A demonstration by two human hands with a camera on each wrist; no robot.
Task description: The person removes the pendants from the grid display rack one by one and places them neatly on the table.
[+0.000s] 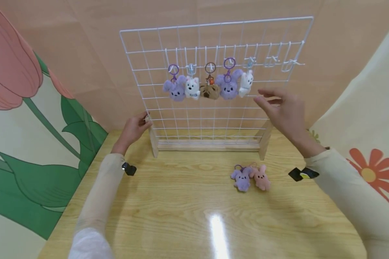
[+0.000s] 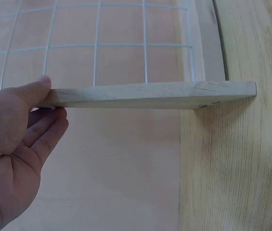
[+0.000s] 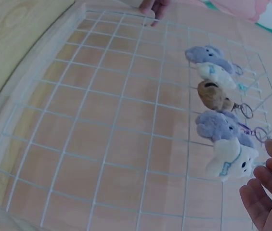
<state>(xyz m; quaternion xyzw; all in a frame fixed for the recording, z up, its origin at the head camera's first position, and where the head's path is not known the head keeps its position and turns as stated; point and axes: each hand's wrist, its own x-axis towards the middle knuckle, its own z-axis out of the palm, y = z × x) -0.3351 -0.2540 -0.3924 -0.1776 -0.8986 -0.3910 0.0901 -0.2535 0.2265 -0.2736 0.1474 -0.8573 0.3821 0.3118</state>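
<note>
My left hand (image 1: pixel 134 127) pinches the top of the rack's wooden side leg (image 2: pixel 155 94), thumb on one face and fingers on the other. A white wire grid rack (image 1: pixel 194 113) stands in that wooden base. My right hand (image 1: pixel 285 109) is raised just right of a white plush keychain (image 1: pixel 246 83), with loosely bent fingers and nothing between them in the head view. That keychain hangs tilted from a hook by a pale blue clasp. To its left hang a purple plush keychain (image 1: pixel 228 86), a brown one (image 1: pixel 210 91), another white one (image 1: pixel 192 88) and another purple one (image 1: pixel 175 90).
On the wooden table (image 1: pixel 168 201) lie a purple bunny keychain (image 1: pixel 242 178) and a pink bunny keychain (image 1: pixel 262 178), side by side before the rack's right leg. Bare white hooks (image 1: pixel 289 64) stick out at the grid's upper right. Flower-print cloth (image 1: pixel 372 172) borders the table.
</note>
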